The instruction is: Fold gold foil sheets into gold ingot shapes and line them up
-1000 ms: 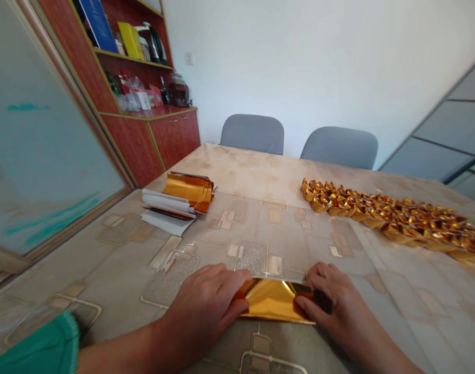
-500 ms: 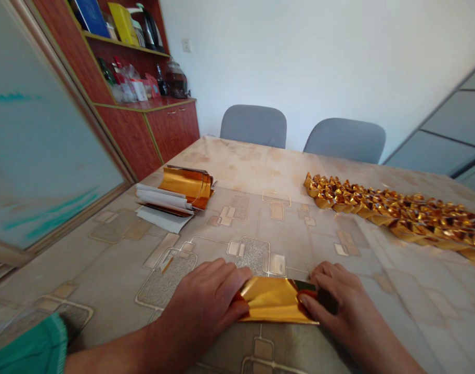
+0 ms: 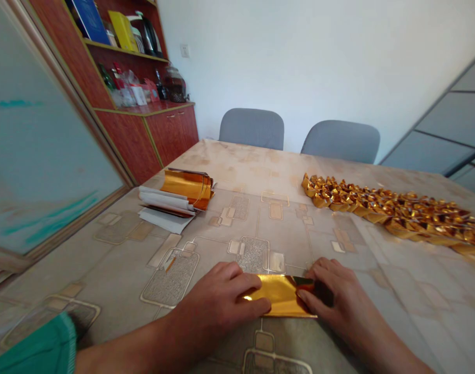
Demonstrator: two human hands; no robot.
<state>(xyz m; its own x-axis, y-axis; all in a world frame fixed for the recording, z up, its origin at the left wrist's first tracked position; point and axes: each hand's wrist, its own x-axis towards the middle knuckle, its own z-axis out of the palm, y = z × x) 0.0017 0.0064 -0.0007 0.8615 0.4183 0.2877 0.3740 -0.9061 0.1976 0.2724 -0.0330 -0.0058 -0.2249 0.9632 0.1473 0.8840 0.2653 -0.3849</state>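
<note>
A strip of folded gold foil paper (image 3: 281,295) lies on the table between my hands. My left hand (image 3: 225,293) grips its left end, thumb along the near edge and fingers over the far edge. At the right end, my right hand (image 3: 334,291) pinches the paper, its thumb on top where the foil looks bent over. Parts of both ends are hidden under my fingers. Beyond my left hand sits a stack of curled gold foil sheets (image 3: 185,183), some showing white backs. Rows of folded gold foil pieces (image 3: 393,210) stretch along the right side.
The table (image 3: 237,169) has a patterned cover. Two grey chairs (image 3: 252,128) stand at its far side against the wall. A red-brown cabinet (image 3: 173,127) with bottles and a jar is at the back left, beside a glass sliding door (image 3: 46,156).
My left hand has slid slightly to the right along the foil paper, and its surface looks flatter there. My right hand keeps its pinch. The view has tilted a little.
</note>
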